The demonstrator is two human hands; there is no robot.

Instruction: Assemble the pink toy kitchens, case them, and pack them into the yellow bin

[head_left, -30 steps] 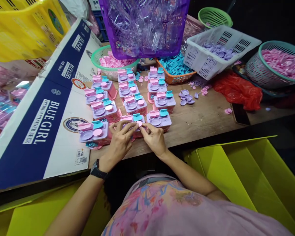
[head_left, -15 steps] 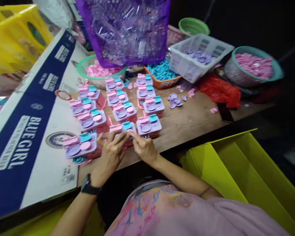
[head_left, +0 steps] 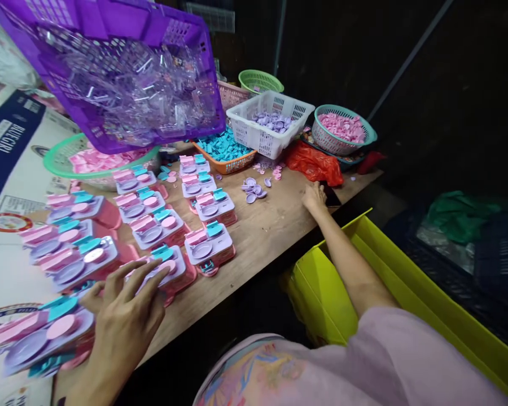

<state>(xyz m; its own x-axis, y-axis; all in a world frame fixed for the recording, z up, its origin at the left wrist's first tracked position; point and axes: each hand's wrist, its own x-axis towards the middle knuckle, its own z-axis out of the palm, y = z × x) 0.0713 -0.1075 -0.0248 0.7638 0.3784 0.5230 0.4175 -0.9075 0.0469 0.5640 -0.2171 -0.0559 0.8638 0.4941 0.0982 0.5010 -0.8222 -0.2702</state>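
Observation:
Over a toy sink-like unit with a lilac top, pink and turquoise parts and a pink base, my left hand rests with its fingers bent and apart, touching its top. Far to the right, my right hand is down on the table beside a dark phone, its fingers curled to the surface; what lies under them is hidden. Similar toy units stand in rows, one just right of my left hand and a bigger-looking one at the lower left.
A purple crate of clear plastic pieces looms above the rows. Behind are a green basket, an orange tray of turquoise parts, a white basket and a teal basket. Loose lilac dishes and a red bag lie nearby.
My right hand has left the toy unit and reached right across the table to beside the phone. My left hand has stayed at the unit, its fingers spreading. The view has turned right.

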